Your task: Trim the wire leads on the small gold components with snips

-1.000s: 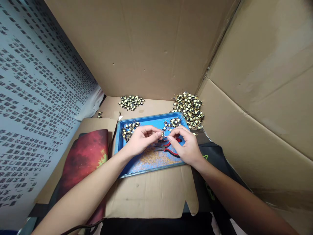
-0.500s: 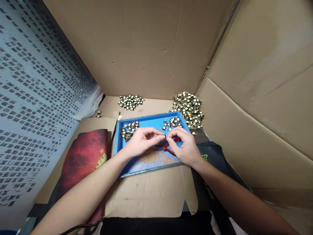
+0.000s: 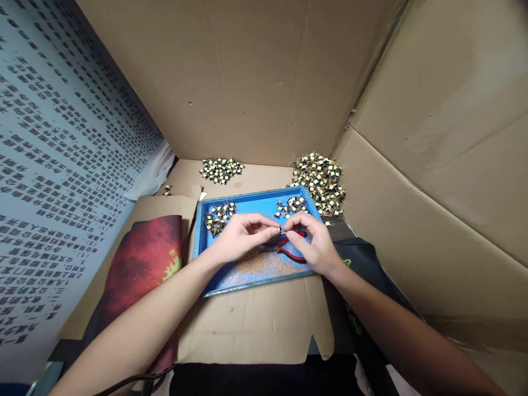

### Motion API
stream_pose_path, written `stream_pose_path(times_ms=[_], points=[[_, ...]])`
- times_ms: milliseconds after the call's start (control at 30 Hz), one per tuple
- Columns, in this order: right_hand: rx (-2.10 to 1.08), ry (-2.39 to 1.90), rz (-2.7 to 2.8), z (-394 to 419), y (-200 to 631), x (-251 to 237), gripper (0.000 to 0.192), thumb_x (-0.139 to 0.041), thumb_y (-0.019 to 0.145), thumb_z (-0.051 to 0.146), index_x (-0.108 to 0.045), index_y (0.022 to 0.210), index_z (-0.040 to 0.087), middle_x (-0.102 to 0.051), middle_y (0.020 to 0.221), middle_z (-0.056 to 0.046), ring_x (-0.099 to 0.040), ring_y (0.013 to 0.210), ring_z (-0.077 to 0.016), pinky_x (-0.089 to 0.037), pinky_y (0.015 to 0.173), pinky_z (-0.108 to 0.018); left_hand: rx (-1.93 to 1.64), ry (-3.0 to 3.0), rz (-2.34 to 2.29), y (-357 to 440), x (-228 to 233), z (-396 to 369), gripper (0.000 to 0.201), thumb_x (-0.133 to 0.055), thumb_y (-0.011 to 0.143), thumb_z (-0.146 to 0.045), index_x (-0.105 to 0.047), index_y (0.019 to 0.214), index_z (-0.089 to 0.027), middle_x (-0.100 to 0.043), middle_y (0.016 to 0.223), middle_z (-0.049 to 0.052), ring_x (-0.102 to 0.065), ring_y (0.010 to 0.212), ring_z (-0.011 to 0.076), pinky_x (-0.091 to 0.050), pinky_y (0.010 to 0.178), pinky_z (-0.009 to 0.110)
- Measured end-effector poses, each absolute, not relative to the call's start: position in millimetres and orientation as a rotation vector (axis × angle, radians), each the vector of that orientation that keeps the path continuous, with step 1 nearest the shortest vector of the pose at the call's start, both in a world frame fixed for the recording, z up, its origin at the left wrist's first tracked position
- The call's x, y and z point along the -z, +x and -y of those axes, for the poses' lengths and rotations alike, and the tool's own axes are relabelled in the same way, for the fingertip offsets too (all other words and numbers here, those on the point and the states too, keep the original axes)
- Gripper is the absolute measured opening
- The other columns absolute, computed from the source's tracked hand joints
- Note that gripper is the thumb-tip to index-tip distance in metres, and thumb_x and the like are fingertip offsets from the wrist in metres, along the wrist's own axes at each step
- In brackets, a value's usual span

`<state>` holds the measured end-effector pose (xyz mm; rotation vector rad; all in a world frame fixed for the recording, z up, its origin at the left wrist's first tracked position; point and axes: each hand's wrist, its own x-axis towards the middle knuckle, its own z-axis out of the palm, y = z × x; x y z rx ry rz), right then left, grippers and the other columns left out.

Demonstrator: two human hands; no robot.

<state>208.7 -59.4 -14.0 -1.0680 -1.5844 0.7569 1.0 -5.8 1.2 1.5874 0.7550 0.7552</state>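
Over the blue tray (image 3: 256,196), my left hand (image 3: 243,236) pinches a small transformer coil (image 3: 279,231) with yellow tape and a black base between thumb and forefinger. My right hand (image 3: 311,242) is closed in a pinch at the coil's right side; what lies between those fingertips, perhaps a thin wire lead, is too small to make out. Beneath the hands lie pliers (image 3: 292,255) with red and black handles, partly covered by my right hand. Similar coils form a left pile (image 3: 218,219) and a right pile (image 3: 295,204) inside the tray.
Copper-coloured wire clippings (image 3: 256,267) cover the tray's front floor. Behind it are a small coil heap (image 3: 221,170) and a larger heap (image 3: 317,181). Cardboard walls (image 3: 247,82) enclose the back and right. A red patterned mat (image 3: 142,258) lies left, a dark cloth (image 3: 358,253) right.
The fingertips have shifted slightly around the coil, and my right hand's fingers sit a little farther right. The whole view has moved slightly; the piles and pliers lie as before.
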Motion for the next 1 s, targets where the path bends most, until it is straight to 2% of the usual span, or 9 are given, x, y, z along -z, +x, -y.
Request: stream_pose_path(times_ms=[300,600,833,1000], points=[[-0.57,-1.082,1.634,63.0,205.1,13.8,0.01,-0.065,0.085,0.013,-0.065,0.081,0.022,-0.068,0.087,-0.004,-0.066,0.083,-0.0201,-0.054,0.071,-0.032,-0.757,1.567,-0.719,0.8,-1.0,6.0,0.025,-0.08,0.087,-0.035,-0.082,0.101,-0.015,-0.081,0.096,0.01,-0.074,0.082,0.017,-0.059,0.078,0.027],[-0.655,-1.123,1.638,60.8,206.4,14.6,0.011,-0.063,0.087,0.016,-0.062,0.078,0.023,-0.066,0.082,-0.003,-0.063,0.078,-0.0194,-0.052,0.069,-0.032,-0.743,1.655,-0.714,0.5,-6.0,6.7,0.027,-0.078,0.088,-0.036,-0.082,0.104,-0.015,-0.081,0.099,0.011,-0.074,0.084,0.019,-0.059,0.076,0.029],[-0.735,-1.09,1.621,58.8,207.6,14.8,0.011,-0.062,0.088,0.018,-0.061,0.078,0.022,-0.064,0.08,-0.002,-0.059,0.076,-0.0178,-0.048,0.07,-0.031,-0.709,1.589,-0.769,2.8,-4.7,8.8,0.03,-0.074,0.092,-0.039,-0.078,0.104,-0.012,-0.077,0.087,0.008,-0.068,0.073,0.0142,-0.056,0.069,0.025],[-0.715,-1.099,1.597,58.8,209.5,15.6,0.012,-0.062,0.088,0.018,-0.06,0.077,0.022,-0.063,0.08,-0.001,-0.059,0.076,-0.0175,-0.048,0.07,-0.031,-0.715,1.564,-0.791,1.7,-3.7,7.5,0.031,-0.075,0.091,-0.041,-0.077,0.102,-0.012,-0.076,0.086,0.008,-0.066,0.069,0.0122,-0.055,0.064,0.023]])
